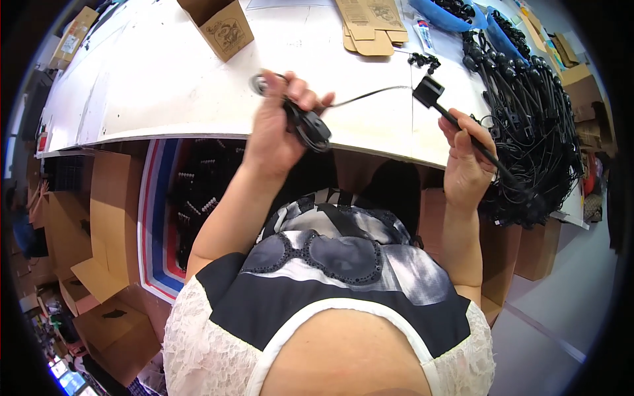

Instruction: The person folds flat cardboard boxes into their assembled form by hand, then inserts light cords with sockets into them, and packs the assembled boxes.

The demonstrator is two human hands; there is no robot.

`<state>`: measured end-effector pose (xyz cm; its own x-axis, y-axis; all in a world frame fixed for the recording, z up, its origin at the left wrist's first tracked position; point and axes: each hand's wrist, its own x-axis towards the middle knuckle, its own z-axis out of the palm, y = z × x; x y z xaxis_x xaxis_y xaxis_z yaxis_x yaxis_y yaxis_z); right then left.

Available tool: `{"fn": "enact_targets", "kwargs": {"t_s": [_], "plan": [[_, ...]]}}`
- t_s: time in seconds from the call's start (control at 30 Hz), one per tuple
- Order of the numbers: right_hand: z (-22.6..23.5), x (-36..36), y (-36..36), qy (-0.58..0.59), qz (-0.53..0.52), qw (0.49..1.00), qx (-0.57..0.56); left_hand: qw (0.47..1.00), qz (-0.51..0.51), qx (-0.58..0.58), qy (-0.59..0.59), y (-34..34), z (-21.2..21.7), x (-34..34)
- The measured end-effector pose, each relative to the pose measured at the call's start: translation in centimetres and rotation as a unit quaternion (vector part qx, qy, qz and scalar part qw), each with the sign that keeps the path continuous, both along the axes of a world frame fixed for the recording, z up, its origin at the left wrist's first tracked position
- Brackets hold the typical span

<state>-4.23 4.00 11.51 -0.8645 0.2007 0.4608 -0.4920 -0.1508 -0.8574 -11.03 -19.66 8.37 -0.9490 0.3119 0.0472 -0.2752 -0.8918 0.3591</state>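
My left hand [272, 135] is closed around a bundled black cable [310, 130], over the table's front edge. A rounded, shiny end by its fingertips is blurred. From this bundle a thin black wire [373, 94] runs right to a square black block [428, 90]. The block sits at the upper end of a slim black rod [448, 117]. My right hand [464, 165] pinches that rod between thumb and fingers, with the rod slanting down to the right. Its lower end blends into a large heap of black cabled devices [531, 125] beside the hand.
On the white table [152, 86] stand an open brown box [228, 33] and flattened cartons [373, 43]. Small black parts [424, 63], a tube [423, 34] and blue bags [456, 26] of black pieces lie at the far right. Below left is a striped container [148, 224] of black items, near cardboard boxes [109, 218].
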Motion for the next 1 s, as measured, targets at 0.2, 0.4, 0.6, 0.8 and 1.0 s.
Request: {"fn": "enact_targets", "kwargs": {"t_s": [0.2, 0.4, 0.6, 0.8, 1.0], "plan": [[-1.7, -1.3, -4.7, 0.089, -0.042, 0.974, 0.204, 0.975, -0.208, 0.040, -0.061, 4.5, -0.4, 2.2], [-2.7, -0.1, -4.4, -0.083, 0.057, 0.992, 0.078, 0.991, -0.063, -0.119, -0.003, 5.0, 1.6, 1.6], [-4.0, 0.4, -4.1, -0.075, 0.182, 0.924, -0.328, 0.997, -0.046, 0.032, -0.051, 4.2, 2.9, -0.1], [-3.3, 1.1, -2.9, 0.212, -0.009, 0.919, 0.333, 0.982, -0.151, 0.087, -0.070, 3.2, 0.9, -1.1], [0.1, 0.2, -3.8, 0.307, 0.038, 0.837, 0.450, 0.973, -0.154, 0.095, -0.145, 4.0, 2.5, -0.5]]}}
